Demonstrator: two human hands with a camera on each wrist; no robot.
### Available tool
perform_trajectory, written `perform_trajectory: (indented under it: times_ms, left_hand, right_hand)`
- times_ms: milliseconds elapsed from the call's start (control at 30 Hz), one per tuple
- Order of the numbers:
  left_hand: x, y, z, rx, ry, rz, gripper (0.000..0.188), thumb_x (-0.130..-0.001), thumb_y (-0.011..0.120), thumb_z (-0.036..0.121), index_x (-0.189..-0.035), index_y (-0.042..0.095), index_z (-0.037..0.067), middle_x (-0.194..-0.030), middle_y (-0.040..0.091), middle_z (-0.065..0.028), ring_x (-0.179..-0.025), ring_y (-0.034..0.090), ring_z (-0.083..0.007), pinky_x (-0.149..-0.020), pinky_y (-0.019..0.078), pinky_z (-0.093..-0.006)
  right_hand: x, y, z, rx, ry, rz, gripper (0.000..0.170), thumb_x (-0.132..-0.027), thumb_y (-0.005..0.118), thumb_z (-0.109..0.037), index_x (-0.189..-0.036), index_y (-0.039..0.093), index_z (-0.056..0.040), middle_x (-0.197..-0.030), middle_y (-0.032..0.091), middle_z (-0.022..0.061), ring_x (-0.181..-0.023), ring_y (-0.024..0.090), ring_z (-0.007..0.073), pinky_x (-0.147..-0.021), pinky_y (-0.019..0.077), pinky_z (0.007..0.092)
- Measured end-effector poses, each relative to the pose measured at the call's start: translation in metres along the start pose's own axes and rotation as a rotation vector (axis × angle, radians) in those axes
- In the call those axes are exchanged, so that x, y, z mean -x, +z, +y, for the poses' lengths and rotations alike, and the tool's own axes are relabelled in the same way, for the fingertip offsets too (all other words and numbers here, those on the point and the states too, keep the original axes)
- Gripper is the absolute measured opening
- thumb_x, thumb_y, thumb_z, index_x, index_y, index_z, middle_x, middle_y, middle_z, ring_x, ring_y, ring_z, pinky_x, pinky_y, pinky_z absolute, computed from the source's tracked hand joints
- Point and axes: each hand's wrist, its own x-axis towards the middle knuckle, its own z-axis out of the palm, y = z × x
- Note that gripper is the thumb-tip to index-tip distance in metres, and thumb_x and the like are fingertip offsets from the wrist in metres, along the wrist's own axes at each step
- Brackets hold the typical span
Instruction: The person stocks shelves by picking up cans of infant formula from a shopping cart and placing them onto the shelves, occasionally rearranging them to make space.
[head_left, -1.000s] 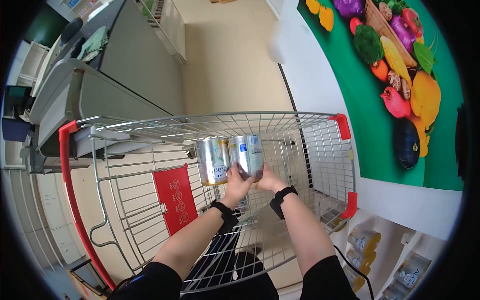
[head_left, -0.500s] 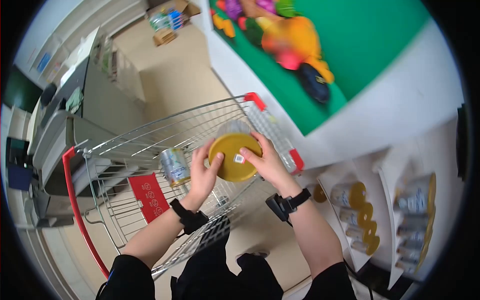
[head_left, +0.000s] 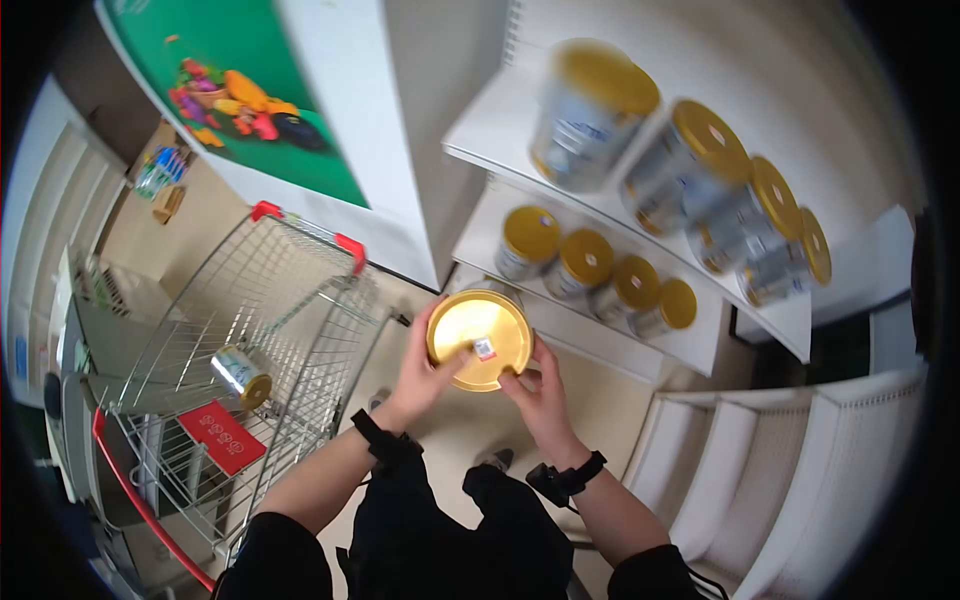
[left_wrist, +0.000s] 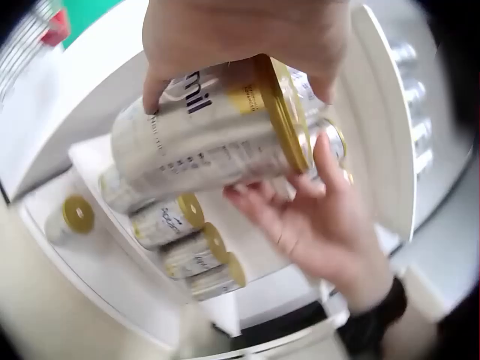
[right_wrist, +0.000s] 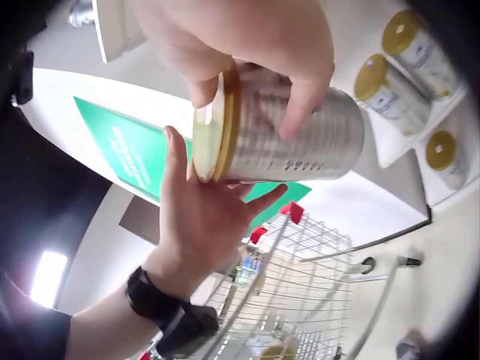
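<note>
Both hands hold a silver can with a gold lid [head_left: 487, 335] between them, lid towards the head camera. The left hand [head_left: 422, 380] grips its left side with the thumb over the lid's edge; the right hand [head_left: 545, 405] holds its lower right side, thumb at the rim. In the left wrist view the can [left_wrist: 202, 135] lies tilted on its side, with the right hand [left_wrist: 322, 225] at its lid end. The right wrist view has the can [right_wrist: 300, 142] under the right hand [right_wrist: 247, 37], and the left hand [right_wrist: 202, 217] touching it from below.
A shopping cart [head_left: 330, 290] stands at the left, a gold-lidded can [head_left: 240, 376] lying inside it. Shelves [head_left: 500, 135] with several similar cans are ahead and right. White shelving [head_left: 740, 470] stands at lower right, a white wall [head_left: 345, 80] with a produce poster behind the cart.
The head view has swung right towards the shelves, and the cart now sits further left. The held can has moved out from among the cart's wires, away from the can inside it.
</note>
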Motion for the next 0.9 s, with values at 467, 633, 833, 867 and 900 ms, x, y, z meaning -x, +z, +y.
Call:
perform_trajectory:
  times_ms: [467, 633, 833, 867, 900]
  left_hand:
    - [-0.065, 0.006, -0.073, 0.346, -0.827, -0.299, 0.032, -0.096, 0.057, 0.020, -0.126, 0.047, 0.015, -0.120, 0.056, -0.0031, -0.112, 0.055, -0.0153, -0.094, 0.0479, -0.0334]
    - [-0.061, 0.019, -0.069, 0.001, -0.915, -0.191, 0.048, -0.093, 0.057, 0.040, -0.130, 0.041, 0.014, -0.120, 0.056, -0.0059, -0.115, 0.053, -0.0217, -0.080, 0.0524, -0.0456]
    - [-0.065, 0.009, -0.071, -0.126, -1.034, -0.469, 0.059, -0.092, 0.046, 0.053, -0.137, 0.036, 0.017, -0.135, 0.045, -0.0083, -0.121, 0.046, -0.0216, -0.099, 0.0393, -0.0471]
    - [-0.058, 0.007, -0.077, -0.119, -1.014, -0.413, 0.063, -0.093, 0.038, 0.060, -0.138, 0.036, 0.017, -0.134, 0.047, -0.0079, -0.124, 0.045, -0.0213, -0.103, 0.0339, -0.0469]
    - [-0.052, 0.004, -0.084, -0.109, -1.012, -0.415, 0.063, -0.093, 0.038, 0.060, -0.138, 0.036, 0.017, -0.134, 0.047, -0.0079, -0.124, 0.045, -0.0213, -0.103, 0.0339, -0.0469]
  right_hand:
    - [0.018, -0.101, 0.036, -0.179, 0.235, 0.139, 0.041, -0.087, 0.065, -0.013, -0.125, 0.052, -0.0042, -0.113, 0.061, 0.0092, -0.107, 0.056, 0.0208, -0.090, 0.0480, 0.0344]
    - [0.015, -0.042, 0.037, 0.650, -0.190, 0.221, 0.087, -0.064, 0.085, -0.018, -0.135, 0.036, -0.0055, -0.134, 0.043, 0.0176, -0.120, 0.049, 0.0309, -0.097, 0.0454, 0.0391]
    - [-0.006, -0.054, 0.075, 0.115, 0.025, 0.264, 0.099, -0.057, 0.086, -0.005, -0.134, 0.025, -0.0059, -0.134, 0.037, 0.0131, -0.126, 0.038, 0.0257, -0.104, 0.0389, 0.0397]
    - [-0.006, -0.060, 0.072, -0.026, 0.112, 0.192, 0.095, -0.059, 0.084, -0.003, -0.134, 0.026, -0.0062, -0.133, 0.038, 0.0123, -0.125, 0.039, 0.0248, -0.102, 0.0398, 0.0393]
    - [-0.007, -0.065, 0.067, -0.165, 0.193, 0.119, 0.092, -0.061, 0.082, -0.001, -0.134, 0.026, -0.0065, -0.132, 0.040, 0.0116, -0.124, 0.040, 0.0238, -0.101, 0.0407, 0.0388]
